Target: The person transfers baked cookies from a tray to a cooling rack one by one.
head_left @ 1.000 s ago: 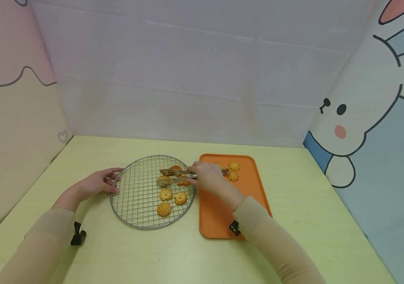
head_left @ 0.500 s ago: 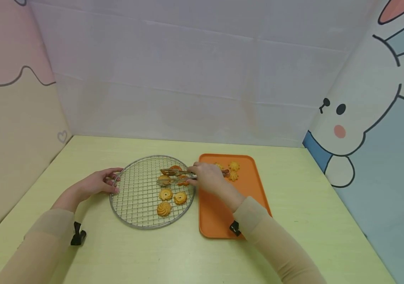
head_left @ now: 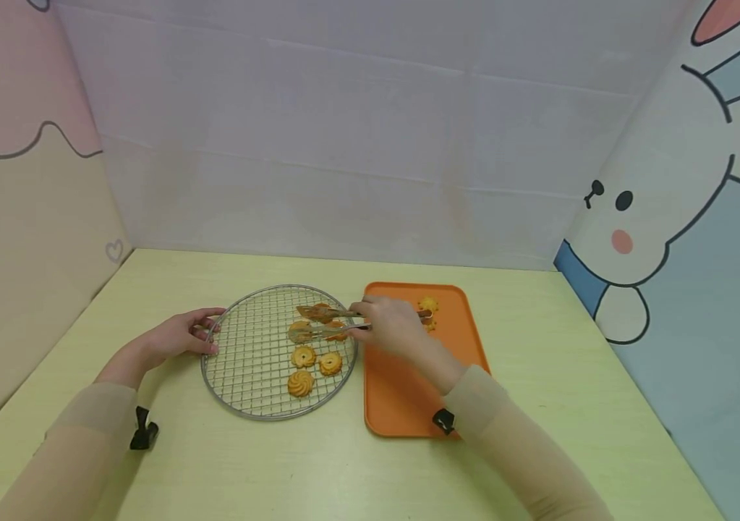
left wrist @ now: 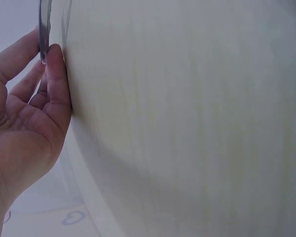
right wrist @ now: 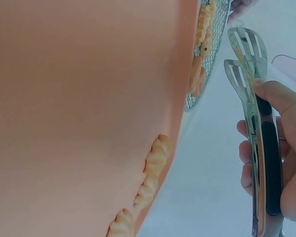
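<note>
In the head view my left hand (head_left: pixel 184 336) holds the left rim of a round wire cooling rack (head_left: pixel 252 362); the left wrist view has the rim between thumb and fingers. My right hand (head_left: pixel 392 325) grips metal serving tongs (head_left: pixel 337 331) with dark handle grips, also seen in the right wrist view (right wrist: pixel 266 143). The slotted tong heads hang apart above the rack's right side, with nothing visibly pinched between them. Beneath and beside them lie several cookies, among them a swirled one (head_left: pixel 301 383) and two with a centre hole (head_left: pixel 330 363), partly hidden by the tongs.
An orange rectangular tray (head_left: pixel 402 405) lies right of the rack, partly under the right forearm. Piped cookies (head_left: pixel 429 304) sit near its far end; the right hand covers some. A pale wall stands behind the table (head_left: pixel 278 470), with printed side panels left and right.
My right hand has shifted slightly right, and the tongs have spread a little wider. The hand covers more of the tray's cookies. My left hand and the rack stay in place.
</note>
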The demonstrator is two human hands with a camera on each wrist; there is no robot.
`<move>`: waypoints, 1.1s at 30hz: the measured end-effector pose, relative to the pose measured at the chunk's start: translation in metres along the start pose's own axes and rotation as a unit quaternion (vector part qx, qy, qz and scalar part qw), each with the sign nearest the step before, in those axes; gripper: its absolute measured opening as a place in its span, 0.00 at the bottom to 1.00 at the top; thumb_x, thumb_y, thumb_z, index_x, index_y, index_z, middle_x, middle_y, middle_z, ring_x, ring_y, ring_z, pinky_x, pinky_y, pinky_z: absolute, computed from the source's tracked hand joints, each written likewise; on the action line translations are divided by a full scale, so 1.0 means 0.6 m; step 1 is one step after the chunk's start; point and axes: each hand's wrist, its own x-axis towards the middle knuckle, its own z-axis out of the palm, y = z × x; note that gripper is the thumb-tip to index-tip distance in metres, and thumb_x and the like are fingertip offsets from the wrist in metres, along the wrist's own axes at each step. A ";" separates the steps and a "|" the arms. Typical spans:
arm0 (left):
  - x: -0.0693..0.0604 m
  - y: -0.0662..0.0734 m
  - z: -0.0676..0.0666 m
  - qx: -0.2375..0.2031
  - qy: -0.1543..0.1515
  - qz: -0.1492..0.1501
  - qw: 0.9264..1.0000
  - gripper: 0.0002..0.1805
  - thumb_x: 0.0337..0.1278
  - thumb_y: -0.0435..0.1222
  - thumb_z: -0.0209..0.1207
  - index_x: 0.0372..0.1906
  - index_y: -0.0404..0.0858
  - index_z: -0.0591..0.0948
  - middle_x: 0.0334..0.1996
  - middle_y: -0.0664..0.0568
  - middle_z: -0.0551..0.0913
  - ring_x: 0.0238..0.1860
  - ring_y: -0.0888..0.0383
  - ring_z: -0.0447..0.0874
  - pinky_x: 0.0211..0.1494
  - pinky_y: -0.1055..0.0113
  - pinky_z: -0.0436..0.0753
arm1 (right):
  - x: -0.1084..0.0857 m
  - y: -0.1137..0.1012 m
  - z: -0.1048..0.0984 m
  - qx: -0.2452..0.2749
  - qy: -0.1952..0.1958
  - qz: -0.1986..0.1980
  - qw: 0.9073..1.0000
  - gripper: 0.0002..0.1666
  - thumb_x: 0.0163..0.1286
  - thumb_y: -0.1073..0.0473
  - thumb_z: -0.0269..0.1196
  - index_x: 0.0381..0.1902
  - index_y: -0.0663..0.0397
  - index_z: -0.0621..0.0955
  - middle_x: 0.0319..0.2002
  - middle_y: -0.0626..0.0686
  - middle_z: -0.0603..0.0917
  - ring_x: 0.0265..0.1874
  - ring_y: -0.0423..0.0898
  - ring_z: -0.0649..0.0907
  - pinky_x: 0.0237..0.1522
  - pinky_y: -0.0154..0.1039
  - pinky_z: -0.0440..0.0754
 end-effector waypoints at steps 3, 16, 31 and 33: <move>0.000 0.001 0.000 0.002 0.001 0.000 1.000 0.47 0.48 0.33 0.68 0.72 0.34 0.55 0.53 0.38 0.64 0.42 0.57 0.67 0.40 0.72 0.75 | -0.009 0.005 -0.011 0.007 0.015 -0.008 1.000 0.22 0.60 0.41 0.65 0.49 0.44 0.82 0.35 0.45 0.81 0.19 0.37 0.74 0.14 0.31 0.63; 0.000 -0.001 0.000 0.001 -0.001 -0.001 1.000 0.47 0.49 0.33 0.67 0.72 0.34 0.54 0.54 0.37 0.64 0.43 0.55 0.66 0.40 0.72 0.75 | -0.041 0.037 -0.058 0.025 0.028 0.003 0.999 0.23 0.61 0.44 0.65 0.53 0.42 0.81 0.46 0.46 0.82 0.14 0.34 0.71 0.13 0.31 0.57; 0.001 0.000 0.000 -0.001 -0.002 -0.003 1.000 0.47 0.49 0.32 0.67 0.72 0.33 0.54 0.54 0.37 0.64 0.43 0.55 0.67 0.40 0.72 0.76 | -0.085 0.082 -0.087 0.040 0.080 0.017 0.996 0.21 0.59 0.44 0.67 0.48 0.44 0.83 0.37 0.45 0.83 0.23 0.41 0.79 0.19 0.33 0.69; 0.001 -0.002 0.000 0.001 -0.003 0.000 1.000 0.47 0.49 0.33 0.68 0.72 0.33 0.54 0.55 0.37 0.64 0.43 0.55 0.67 0.40 0.72 0.76 | -0.092 0.090 -0.088 0.035 0.092 0.011 0.995 0.21 0.58 0.45 0.67 0.47 0.45 0.83 0.37 0.46 0.83 0.23 0.41 0.79 0.18 0.32 0.69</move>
